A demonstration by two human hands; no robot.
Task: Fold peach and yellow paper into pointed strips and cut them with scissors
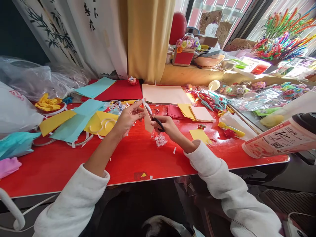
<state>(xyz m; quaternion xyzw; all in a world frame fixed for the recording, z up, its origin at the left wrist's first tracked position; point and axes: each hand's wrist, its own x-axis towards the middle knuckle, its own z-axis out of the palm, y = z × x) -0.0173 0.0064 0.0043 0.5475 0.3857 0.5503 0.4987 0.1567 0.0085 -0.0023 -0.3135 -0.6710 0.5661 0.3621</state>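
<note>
My left hand (129, 119) pinches a narrow piece of pale peach paper (147, 121) near its upper end, holding it upright above the red table (138, 158). In my right hand (167, 127) is a pair of scissors (160, 124) with black handles, my fingers wrapped about the loops. Its blades point up and to the left, against the paper's right edge; whether they are parted is too small to tell. Below the hands lies a little heap of white paper shreds (160, 140).
Yellow and light-blue paper sheets (77, 120) lie to the left. Behind are a large peach sheet (165, 93) and red sheets (118, 90). Small paper squares (202, 113), a glue stick (230, 129) and a large drink cup (281, 136) stand or lie at right.
</note>
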